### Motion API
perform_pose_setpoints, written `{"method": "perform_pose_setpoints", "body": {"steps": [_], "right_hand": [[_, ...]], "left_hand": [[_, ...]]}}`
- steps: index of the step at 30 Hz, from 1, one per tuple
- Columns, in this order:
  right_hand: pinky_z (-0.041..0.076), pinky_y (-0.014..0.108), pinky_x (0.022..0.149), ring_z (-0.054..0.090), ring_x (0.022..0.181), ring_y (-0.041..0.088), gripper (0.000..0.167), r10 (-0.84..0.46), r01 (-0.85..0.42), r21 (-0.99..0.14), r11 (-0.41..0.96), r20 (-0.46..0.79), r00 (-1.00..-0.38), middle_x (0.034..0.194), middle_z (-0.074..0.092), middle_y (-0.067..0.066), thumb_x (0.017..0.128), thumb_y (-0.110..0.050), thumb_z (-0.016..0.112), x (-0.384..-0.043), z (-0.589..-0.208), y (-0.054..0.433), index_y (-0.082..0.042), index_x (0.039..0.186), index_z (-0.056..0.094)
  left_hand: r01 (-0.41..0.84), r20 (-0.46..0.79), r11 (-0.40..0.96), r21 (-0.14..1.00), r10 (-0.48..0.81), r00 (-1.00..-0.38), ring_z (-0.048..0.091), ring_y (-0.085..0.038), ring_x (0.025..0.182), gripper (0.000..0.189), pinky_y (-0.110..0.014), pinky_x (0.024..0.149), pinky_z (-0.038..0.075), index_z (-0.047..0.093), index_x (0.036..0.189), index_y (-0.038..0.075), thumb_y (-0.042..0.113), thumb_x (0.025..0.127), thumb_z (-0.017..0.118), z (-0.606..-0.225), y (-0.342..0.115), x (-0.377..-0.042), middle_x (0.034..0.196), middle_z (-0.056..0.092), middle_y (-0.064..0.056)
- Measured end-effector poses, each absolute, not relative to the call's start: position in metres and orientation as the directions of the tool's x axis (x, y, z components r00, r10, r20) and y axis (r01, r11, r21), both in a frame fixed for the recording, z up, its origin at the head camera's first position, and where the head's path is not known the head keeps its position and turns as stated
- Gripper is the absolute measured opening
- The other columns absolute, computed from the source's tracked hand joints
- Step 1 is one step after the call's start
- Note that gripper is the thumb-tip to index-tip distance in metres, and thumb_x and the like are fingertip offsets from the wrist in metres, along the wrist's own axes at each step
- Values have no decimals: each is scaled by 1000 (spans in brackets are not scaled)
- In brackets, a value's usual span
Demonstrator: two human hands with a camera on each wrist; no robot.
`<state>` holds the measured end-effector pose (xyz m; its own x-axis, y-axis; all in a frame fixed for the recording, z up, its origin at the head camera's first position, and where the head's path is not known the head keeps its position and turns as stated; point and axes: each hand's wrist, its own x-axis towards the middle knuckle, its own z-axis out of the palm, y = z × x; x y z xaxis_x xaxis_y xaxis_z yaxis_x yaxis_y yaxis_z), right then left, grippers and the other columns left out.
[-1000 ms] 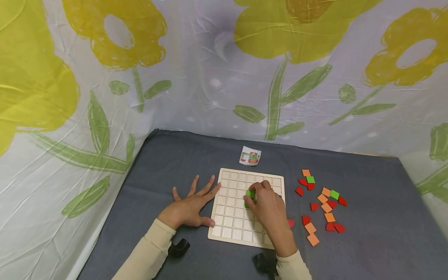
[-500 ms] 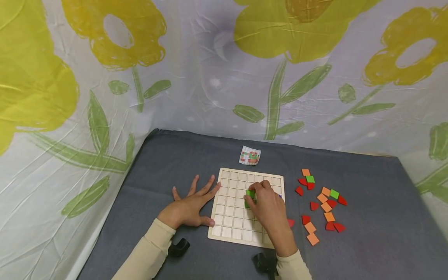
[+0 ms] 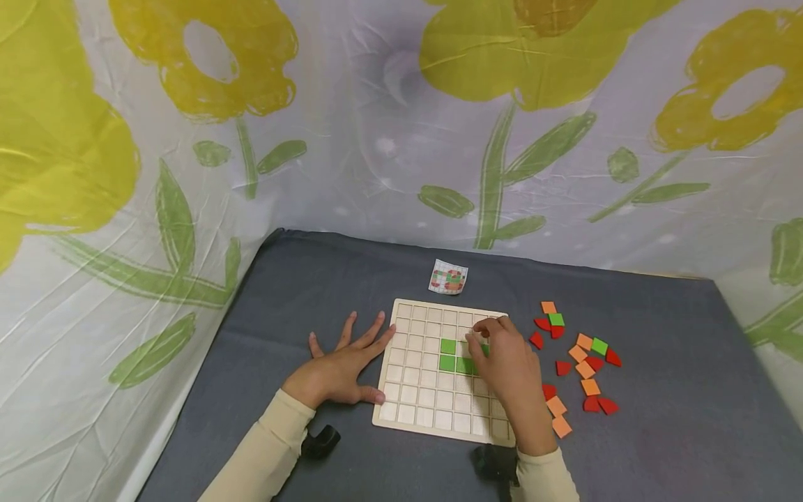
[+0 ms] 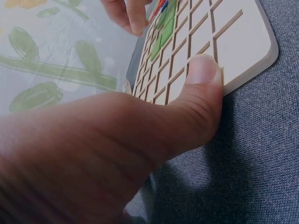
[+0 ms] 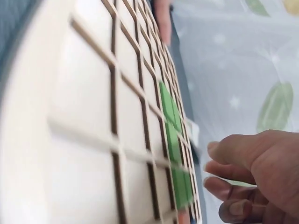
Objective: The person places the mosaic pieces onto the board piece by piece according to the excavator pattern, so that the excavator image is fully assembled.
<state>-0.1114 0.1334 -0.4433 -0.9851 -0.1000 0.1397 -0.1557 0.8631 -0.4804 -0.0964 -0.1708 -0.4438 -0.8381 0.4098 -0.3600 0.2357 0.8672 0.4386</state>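
Note:
A wooden grid board (image 3: 410,397) lies on the dark cloth, with several green square tiles (image 3: 447,362) seated in cells right of its middle. My left hand (image 3: 339,373) spreads its fingers at the board's left side, and its thumb (image 4: 203,77) rests on the rim near a corner. Over the board's right part hovers my right hand (image 3: 507,362), fingers loosely bent, nothing seen between them. In the right wrist view a gap separates those fingers (image 5: 229,186) from the green tiles (image 5: 175,140). Part of the board's right side is hidden beneath this hand.
Right of the board lie loose orange squares (image 3: 590,388), red quarter-round pieces (image 3: 607,405) and green squares (image 3: 599,346). A small printed pattern card (image 3: 448,277) lies beyond the board's far edge. A flower-printed cloth (image 3: 376,139) hangs behind the table.
My right hand has released a green tile, left in its cell, and moved right. More green tiles now show. My left hand has stayed in place.

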Motion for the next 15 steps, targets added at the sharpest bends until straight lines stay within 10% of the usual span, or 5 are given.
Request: {"method": "perform_pose_setpoints", "body": {"steps": [15], "right_hand": [[53,44,54,69,77,32,33,110,63,-440,896,83,-991,115,70,17,99,-28,75,-96,-435,212,-5,122,73]], "left_hand": [[241,-369,873,425,410,-834,-18,-40,161,117,-94,101,-10,11,171,37,54,82,86,-446,-171,-98,178,-4,8]]}}
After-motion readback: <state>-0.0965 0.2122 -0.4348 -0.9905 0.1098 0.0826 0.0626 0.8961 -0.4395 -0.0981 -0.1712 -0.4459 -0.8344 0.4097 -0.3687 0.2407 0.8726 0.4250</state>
